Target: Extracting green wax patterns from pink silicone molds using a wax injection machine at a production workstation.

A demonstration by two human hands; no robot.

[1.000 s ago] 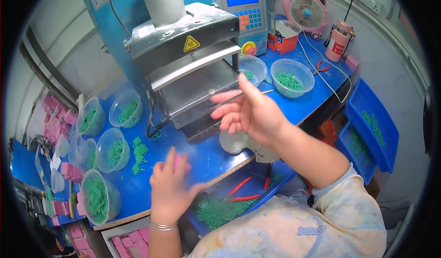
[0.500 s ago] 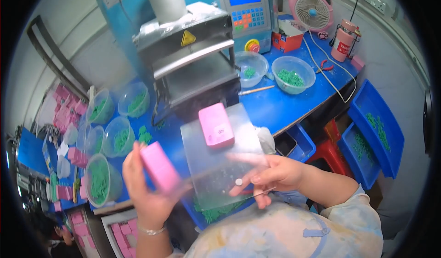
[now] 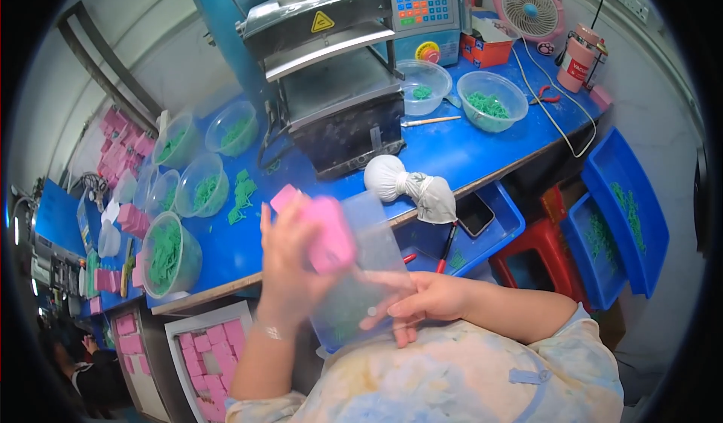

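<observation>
My left hand (image 3: 290, 261), smeared by motion, is closed around a pink rounded block (image 3: 330, 235) above a clear plastic sheet (image 3: 388, 246). More pink shows behind its fingertips; whether that is a second block I cannot tell. My right hand (image 3: 422, 302) grips the near right edge of the sheet, which lies tilted in front of my body. A small white disc (image 3: 371, 311) sits by the right fingertips. Beneath the sheet, green stringy pieces show through faintly in a blue tray.
A black press (image 3: 343, 114) stands at the back. Clear bowls (image 3: 172, 254) of green pieces line the left, with two more right of the press. A tied white cloth pouch (image 3: 410, 186) rests at the table edge. Blue trays (image 3: 629, 212) stand at right, above a red stool (image 3: 542, 254).
My left hand has swung right and over the sheet with its pink block. The block that lay on the sheet is no longer plainly visible there. The sheet shifted slightly, uncovering the white pouch.
</observation>
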